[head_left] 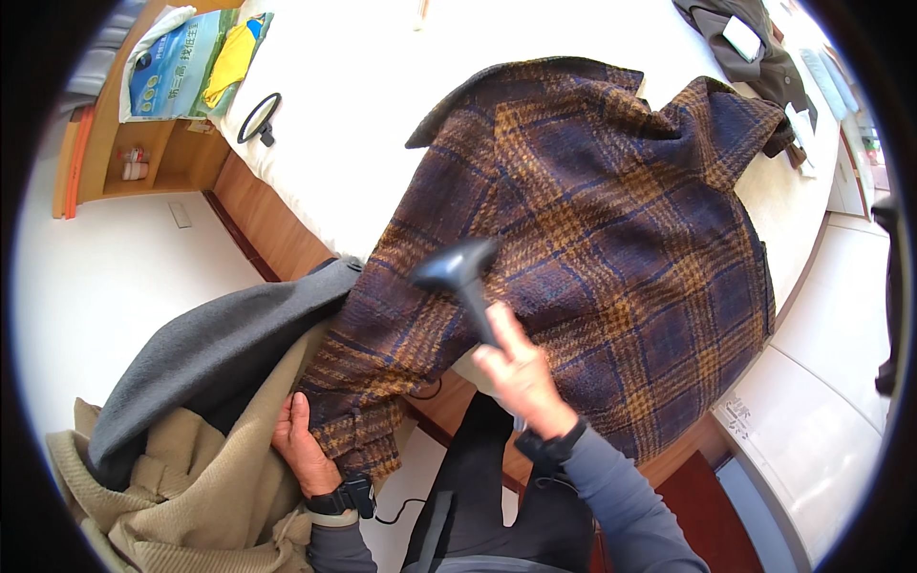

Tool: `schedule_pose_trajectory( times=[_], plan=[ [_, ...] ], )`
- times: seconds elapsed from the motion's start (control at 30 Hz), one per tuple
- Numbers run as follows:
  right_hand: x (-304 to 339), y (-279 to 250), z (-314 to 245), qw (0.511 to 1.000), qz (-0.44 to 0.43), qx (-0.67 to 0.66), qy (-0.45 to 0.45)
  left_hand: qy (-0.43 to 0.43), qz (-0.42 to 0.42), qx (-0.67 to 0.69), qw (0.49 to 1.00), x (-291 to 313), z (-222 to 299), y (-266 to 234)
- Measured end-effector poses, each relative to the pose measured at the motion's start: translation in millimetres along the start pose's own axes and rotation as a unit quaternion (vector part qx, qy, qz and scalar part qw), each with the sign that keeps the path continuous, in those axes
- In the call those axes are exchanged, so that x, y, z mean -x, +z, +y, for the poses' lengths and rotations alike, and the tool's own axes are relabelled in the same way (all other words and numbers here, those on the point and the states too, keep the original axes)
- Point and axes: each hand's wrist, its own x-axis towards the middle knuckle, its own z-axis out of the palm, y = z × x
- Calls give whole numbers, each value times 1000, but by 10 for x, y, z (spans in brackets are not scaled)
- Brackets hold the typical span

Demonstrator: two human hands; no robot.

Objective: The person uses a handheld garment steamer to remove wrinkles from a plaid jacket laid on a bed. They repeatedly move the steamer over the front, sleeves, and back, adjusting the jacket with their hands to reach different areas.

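While the right hand (521, 377) closes around the handle of a dark handheld garment steamer (461, 277), its head is pointed down onto the plaid coat (611, 239), close to or touching the cloth near the lower left part of the garment. The coat, woven in navy, brown and mustard checks, lies spread across the bed (334, 124), which is covered in white, with its hem hanging over the near edge of the wooden frame (272, 224); laid flat like this, the fabric offers a broad, even surface to the steamer head. The left hand (304, 449) grips the coat's lower left corner, apparently a cuff or hem end, fingers curled around it, seemingly pulling the cloth taut so it does not bunch under the steamer. Both wrists carry dark bands.

Just left of that hand, a grey coat (205, 353) and a beige knitted garment (181, 487) are heaped off the bed's near left corner, kept out of the way of the plaid one. A thin dark cord (406, 511) trails below the hands. Toward the bed's far left edge lie a small round black-rimmed object (259, 116) and a blue and yellow printed bag (186, 62); a dark garment (755, 48) rests at the far right corner.
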Motion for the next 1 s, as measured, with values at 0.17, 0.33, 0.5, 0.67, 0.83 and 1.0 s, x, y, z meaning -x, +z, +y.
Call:
schedule_pose_trajectory(
  times=[0.17, 0.33, 0.5, 0.67, 0.83, 1.0],
  plan=[
    [-227, 118, 36, 987, -77, 130, -48, -30, -5, -33, 999, 58, -94, 44],
    [-827, 127, 45, 987, 147, 50, -46, -32, -6, -41, 999, 78, -187, 38],
    [-136, 372, 58, 985, -136, 87, -67, -40, -15, -58, 997, 79, -217, 85],
    [-138, 20, 193, 973, 7, 232, -11, -59, -37, -1, 998, 102, 13, 323],
    [40, -599, 260, 954, 262, -138, 51, -127, -131, 230, 956, 292, 638, 735],
    [748, -720, 360, 938, 229, -177, 190, -57, -166, 346, 922, 237, 1168, 1009]
  ],
)
